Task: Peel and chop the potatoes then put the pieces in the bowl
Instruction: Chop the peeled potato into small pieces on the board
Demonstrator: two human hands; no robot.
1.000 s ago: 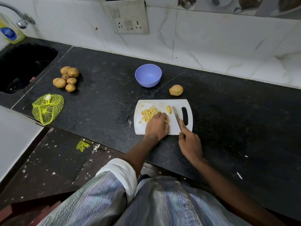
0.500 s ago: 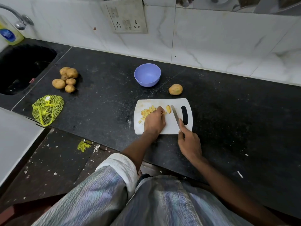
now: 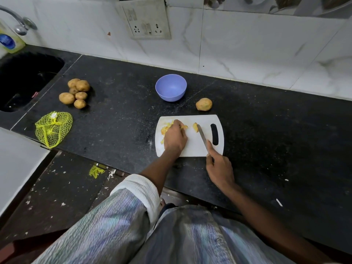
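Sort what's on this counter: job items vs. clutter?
In use: cutting board, chopped potato pieces under the left hand, knife in the right hand, blue bowl, single potato, potato pile.

Lying about: yellow net bag, soap bottle, tap, wall socket.

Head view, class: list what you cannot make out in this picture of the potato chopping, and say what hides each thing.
- Chopped potato pieces: partly under the left hand; no count possible.
- Knife handle: wrapped by the right hand.
- Bottle by the tap: cut off by the left edge.
- Sink contents: too dark.
- Bowl: looks empty inside.
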